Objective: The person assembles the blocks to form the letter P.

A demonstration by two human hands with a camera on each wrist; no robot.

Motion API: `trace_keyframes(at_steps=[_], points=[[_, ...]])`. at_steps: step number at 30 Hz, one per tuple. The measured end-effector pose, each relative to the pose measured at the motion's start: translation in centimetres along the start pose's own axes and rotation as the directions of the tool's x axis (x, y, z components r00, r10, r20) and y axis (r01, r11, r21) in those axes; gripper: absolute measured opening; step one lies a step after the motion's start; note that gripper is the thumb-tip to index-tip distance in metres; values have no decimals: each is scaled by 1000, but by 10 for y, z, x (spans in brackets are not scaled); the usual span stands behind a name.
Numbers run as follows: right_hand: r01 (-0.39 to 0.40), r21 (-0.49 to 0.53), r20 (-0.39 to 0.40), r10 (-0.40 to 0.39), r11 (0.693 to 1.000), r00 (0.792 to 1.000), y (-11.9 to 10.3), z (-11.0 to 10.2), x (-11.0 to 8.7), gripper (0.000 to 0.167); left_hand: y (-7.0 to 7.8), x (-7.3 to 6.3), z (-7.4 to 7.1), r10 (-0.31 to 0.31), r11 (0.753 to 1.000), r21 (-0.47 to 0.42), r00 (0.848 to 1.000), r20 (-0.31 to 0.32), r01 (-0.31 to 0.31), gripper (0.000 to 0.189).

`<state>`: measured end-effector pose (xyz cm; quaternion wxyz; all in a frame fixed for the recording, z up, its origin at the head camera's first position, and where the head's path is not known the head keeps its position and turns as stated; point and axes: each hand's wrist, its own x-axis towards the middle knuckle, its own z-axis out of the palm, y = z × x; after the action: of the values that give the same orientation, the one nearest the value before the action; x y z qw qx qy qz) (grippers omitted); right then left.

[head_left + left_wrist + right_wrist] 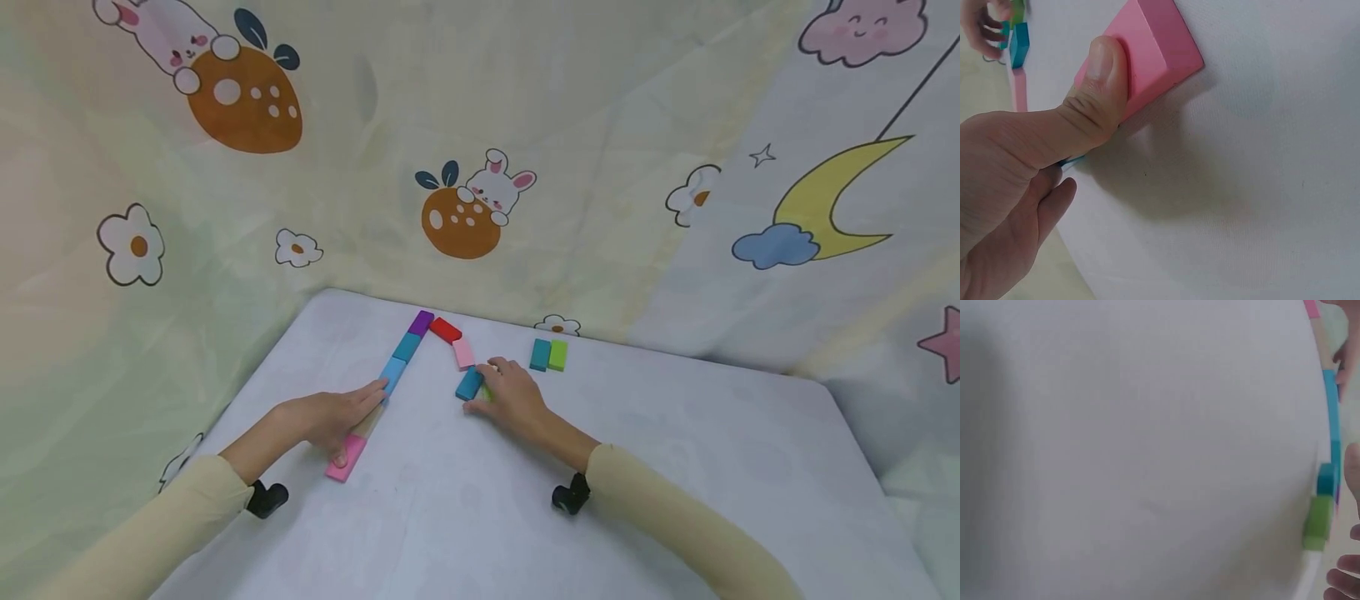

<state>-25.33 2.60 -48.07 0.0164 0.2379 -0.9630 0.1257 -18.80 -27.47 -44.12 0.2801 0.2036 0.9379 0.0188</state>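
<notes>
A straight row of blocks runs up the table in the head view. My left hand (337,419) spans it, fingers extended along the light blue block (393,373) and thumb on the pink block (347,460) at the near end. In the left wrist view the thumb presses that pink block (1154,53). My right hand (516,396) reaches over a green block (487,392), thumb and fingers spread on either side of it. Beside it lies a blue block (469,384). Thumb and fingertips stand apart around the green block (1318,523) in the right wrist view.
A beige block (368,422), a teal block (407,347) and a purple block (422,322) belong to the row. From its top, a red block (446,330) and light pink block (463,353) bend down. Another teal block (540,355) and lime block (558,356) lie right.
</notes>
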Motion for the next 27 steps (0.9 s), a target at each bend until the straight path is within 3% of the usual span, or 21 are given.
trace_keyframes(at_steps=[4, 8, 10, 14, 16, 18, 23, 27], points=[[-4, -39, -48, 2, 999, 999, 23, -19, 1, 73, 2, -1, -1, -11, 1000, -2, 1000, 5, 11, 112], [23, -93, -95, -32, 995, 995, 60, -36, 8, 58, 4, -3, -2, -26, 1000, 2, 1000, 10, 26, 113], [43, -99, -54, -48, 994, 997, 78, -41, 11, 50, 5, -4, -3, -23, 1000, -3, 1000, 8, 23, 113], [74, 0, 118, -73, 997, 990, 104, -44, 16, 37, 6, -6, -3, -15, 1000, -3, 1000, 4, 15, 112], [93, 50, 173, -100, 994, 980, 111, -43, 19, 30, 5, -6, -3, -9, 1000, -5, 1000, 3, 9, 111], [131, 56, 163, -139, 990, 977, 116, -42, 21, 24, 4, -6, -3, -6, 1000, 5, 1000, 0, 6, 110], [223, -63, 50, -220, 973, 974, 117, -41, 22, 17, 1, -4, -2, 9, 1000, 6, 1000, -6, -9, 109], [266, -149, 69, -258, 952, 964, 111, -43, 19, 27, 1, -4, -1, 13, 1000, -8, 1000, -8, -13, 110]])
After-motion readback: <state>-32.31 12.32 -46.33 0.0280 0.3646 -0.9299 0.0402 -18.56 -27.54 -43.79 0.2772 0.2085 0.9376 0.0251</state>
